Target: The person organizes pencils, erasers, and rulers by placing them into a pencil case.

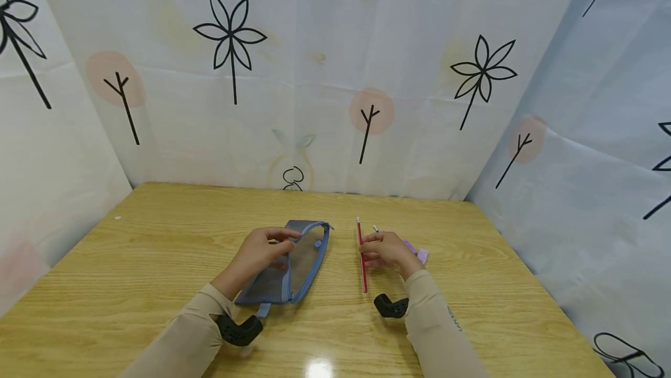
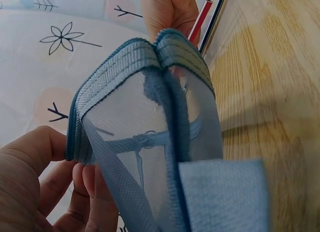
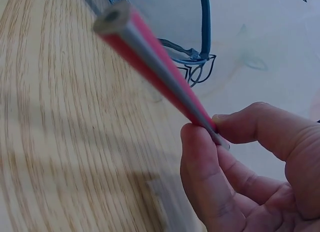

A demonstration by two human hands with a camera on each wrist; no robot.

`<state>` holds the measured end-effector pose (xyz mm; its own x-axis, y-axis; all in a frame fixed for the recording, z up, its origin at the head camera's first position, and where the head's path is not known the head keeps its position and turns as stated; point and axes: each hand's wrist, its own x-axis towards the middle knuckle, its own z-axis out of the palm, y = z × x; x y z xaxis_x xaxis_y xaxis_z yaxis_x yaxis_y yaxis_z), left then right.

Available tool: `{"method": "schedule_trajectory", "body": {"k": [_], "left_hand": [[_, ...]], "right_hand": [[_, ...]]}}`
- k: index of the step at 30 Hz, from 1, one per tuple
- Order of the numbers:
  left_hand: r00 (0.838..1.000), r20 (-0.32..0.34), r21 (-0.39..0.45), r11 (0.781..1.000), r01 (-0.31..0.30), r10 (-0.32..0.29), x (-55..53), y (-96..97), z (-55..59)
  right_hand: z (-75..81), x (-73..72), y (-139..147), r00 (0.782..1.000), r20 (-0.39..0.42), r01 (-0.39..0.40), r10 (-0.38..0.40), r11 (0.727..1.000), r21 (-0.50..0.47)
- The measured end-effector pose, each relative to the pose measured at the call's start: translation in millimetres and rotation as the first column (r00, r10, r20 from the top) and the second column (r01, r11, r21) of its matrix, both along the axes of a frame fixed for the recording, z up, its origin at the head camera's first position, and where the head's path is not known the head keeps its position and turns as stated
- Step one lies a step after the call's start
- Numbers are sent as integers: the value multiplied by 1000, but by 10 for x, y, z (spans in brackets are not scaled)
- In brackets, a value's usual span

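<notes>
A blue-trimmed mesh pencil case lies on the wooden table, its zip opening gaping to the right. At its upper left side, my left hand grips the case's edge; the left wrist view shows the fingers at the blue zip band. Right of the case, my right hand pinches a red pencil with a grey stripe between thumb and fingertips. The pencil stands apart from the case. A dark pencil shows beside the red one in the left wrist view, and the right hand mostly covers it in the head view.
A small purple object, partly hidden, lies just right of my right hand. Patterned cloth walls in the table at the back and sides. A tiny pale scrap sits near the table's left edge.
</notes>
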<state>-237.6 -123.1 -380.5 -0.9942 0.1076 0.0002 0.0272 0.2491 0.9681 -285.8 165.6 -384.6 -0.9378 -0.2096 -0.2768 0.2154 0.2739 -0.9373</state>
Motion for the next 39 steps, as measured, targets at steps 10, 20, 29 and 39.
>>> {"method": "schedule_trajectory", "body": {"k": [10, 20, 29, 39], "left_hand": [[1000, -20, 1, 1000, 17, -17, 1, -6, -6], [1000, -17, 1, 1000, 21, -21, -3, -7, -6], [1000, -6, 18, 1000, 24, -23, -9, -11, 0], [999, 0, 21, 999, 39, -39, -14, -25, -9]], "right_hand": [[-5, 1, -93, 997, 47, -54, 58, 996, -65], [-14, 12, -159, 994, 65, -81, 87, 992, -101], [-11, 20, -214, 988, 75, -126, 135, 985, -121], [68, 57, -215, 970, 86, -211, 226, 965, -158]]}}
